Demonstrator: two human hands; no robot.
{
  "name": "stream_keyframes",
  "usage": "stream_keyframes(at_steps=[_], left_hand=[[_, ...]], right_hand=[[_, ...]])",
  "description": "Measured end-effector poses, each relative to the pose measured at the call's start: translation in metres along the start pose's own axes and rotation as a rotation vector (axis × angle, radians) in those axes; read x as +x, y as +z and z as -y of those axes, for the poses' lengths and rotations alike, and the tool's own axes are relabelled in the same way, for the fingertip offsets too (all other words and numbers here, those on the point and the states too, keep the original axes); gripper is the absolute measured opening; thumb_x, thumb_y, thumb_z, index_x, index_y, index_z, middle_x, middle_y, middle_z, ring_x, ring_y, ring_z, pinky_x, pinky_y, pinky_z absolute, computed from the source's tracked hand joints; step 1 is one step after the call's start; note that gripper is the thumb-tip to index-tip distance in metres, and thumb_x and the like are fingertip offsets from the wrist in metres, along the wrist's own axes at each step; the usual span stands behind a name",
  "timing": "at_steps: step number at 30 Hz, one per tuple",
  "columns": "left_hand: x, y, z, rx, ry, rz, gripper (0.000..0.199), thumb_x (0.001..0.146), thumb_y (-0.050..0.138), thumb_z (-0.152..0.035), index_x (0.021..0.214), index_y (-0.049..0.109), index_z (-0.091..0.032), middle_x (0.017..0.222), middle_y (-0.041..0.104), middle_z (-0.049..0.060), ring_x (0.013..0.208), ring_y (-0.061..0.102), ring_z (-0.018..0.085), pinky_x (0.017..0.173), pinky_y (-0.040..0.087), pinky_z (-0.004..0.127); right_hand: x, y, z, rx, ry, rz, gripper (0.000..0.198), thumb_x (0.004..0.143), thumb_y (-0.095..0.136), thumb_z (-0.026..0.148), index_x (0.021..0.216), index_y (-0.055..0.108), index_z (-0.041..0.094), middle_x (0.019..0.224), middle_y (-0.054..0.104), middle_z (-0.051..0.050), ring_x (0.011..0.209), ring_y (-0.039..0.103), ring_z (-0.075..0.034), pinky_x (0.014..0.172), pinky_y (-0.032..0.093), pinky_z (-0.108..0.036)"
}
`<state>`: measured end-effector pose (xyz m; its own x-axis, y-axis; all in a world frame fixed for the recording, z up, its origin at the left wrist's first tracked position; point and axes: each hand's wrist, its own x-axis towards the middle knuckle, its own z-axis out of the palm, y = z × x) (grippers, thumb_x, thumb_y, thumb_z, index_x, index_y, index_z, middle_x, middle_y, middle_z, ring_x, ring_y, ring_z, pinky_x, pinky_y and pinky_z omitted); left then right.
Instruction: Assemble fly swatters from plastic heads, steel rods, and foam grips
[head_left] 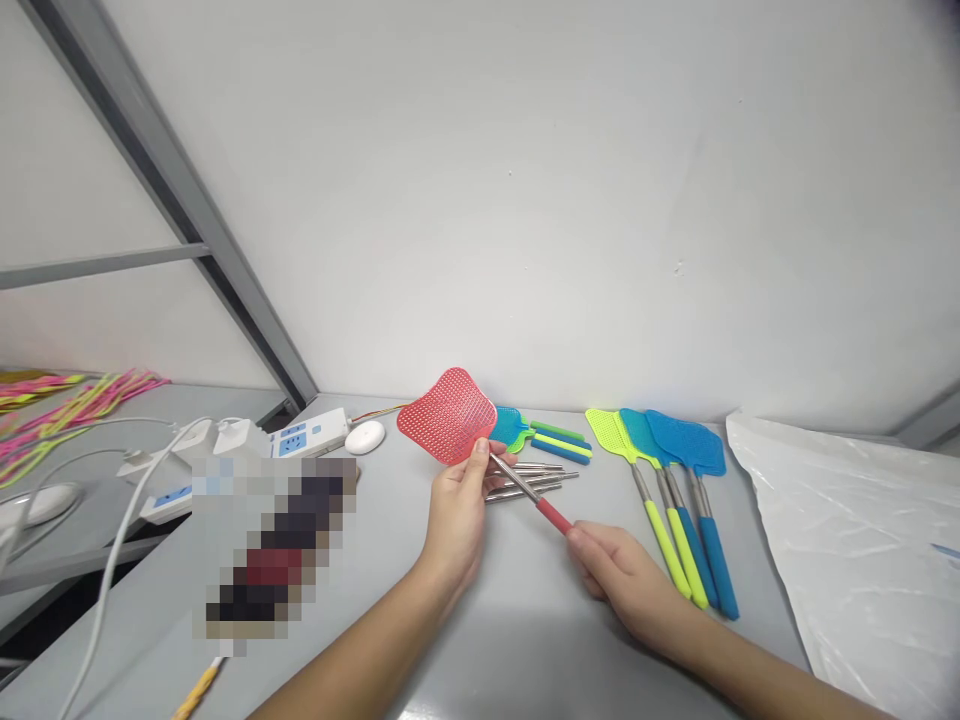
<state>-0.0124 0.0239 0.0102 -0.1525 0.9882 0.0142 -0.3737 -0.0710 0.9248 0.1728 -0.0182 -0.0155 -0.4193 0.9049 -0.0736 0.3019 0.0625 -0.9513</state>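
Both my hands hold one red fly swatter (448, 415) above the grey table. My left hand (459, 505) is closed at the neck, thumb on the base of the perforated head. Around the red handle grip (553, 515) my right hand (619, 575) is closed, and the metal shaft runs between the two hands. Behind my left hand lie several loose metal rods (544, 488), partly hidden by it. Farther back are a teal swatter head (510, 425) and some green, yellow and blue handle grips (562, 448). To the right, several yellow-green and blue fly swatters (694, 500) lie side by side.
White plastic sheeting (862, 540) covers the table's right side. On the left are power strips (311, 435) with cables, a white round device (365, 437) and a pixelated object (277, 550). A metal frame post (202, 220) and pink-yellow strands (82, 415) stand farther left. A pale wall rises behind.
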Motion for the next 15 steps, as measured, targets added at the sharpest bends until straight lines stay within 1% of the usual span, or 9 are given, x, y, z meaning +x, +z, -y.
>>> stream_keyframes(at_steps=[4,9,11,15], left_hand=[[-0.0002,-0.0002,0.0032,0.024,-0.008,0.000,0.037,0.084,0.058,-0.050,0.090,0.067,-0.015,0.092,0.072,0.009,0.091,0.065,0.021,0.078,0.048,0.031],[-0.0054,0.0035,0.0033,0.047,-0.068,0.073,0.037,0.084,0.058,-0.049,0.099,0.067,-0.018,0.103,0.070,0.010,0.097,0.064,0.022,0.081,0.048,0.032],[-0.0071,0.0048,0.0026,0.054,-0.059,0.079,0.035,0.085,0.056,-0.049,0.098,0.068,-0.019,0.106,0.070,0.010,0.099,0.063,0.022,0.082,0.048,0.032],[-0.0059,0.0042,0.0003,0.068,-0.034,0.049,0.033,0.086,0.056,-0.048,0.093,0.068,-0.018,0.108,0.069,0.010,0.101,0.062,0.023,0.082,0.047,0.031]], right_hand=[[0.0015,0.0002,-0.0012,0.008,-0.001,0.005,0.048,0.094,0.034,0.058,0.063,0.037,0.021,0.057,0.037,0.005,0.054,0.034,-0.011,0.051,0.026,-0.024],[0.0037,0.0016,-0.0039,0.026,0.011,-0.010,0.049,0.093,0.035,0.060,0.062,0.036,0.021,0.055,0.036,0.005,0.053,0.032,-0.011,0.050,0.026,-0.024],[0.0046,0.0016,-0.0042,0.029,0.005,-0.005,0.048,0.093,0.035,0.059,0.062,0.035,0.021,0.056,0.036,0.005,0.053,0.032,-0.011,0.051,0.026,-0.024],[0.0050,0.0006,-0.0031,0.022,0.005,0.005,0.047,0.094,0.036,0.056,0.063,0.036,0.021,0.056,0.036,0.005,0.054,0.032,-0.011,0.051,0.025,-0.025]])
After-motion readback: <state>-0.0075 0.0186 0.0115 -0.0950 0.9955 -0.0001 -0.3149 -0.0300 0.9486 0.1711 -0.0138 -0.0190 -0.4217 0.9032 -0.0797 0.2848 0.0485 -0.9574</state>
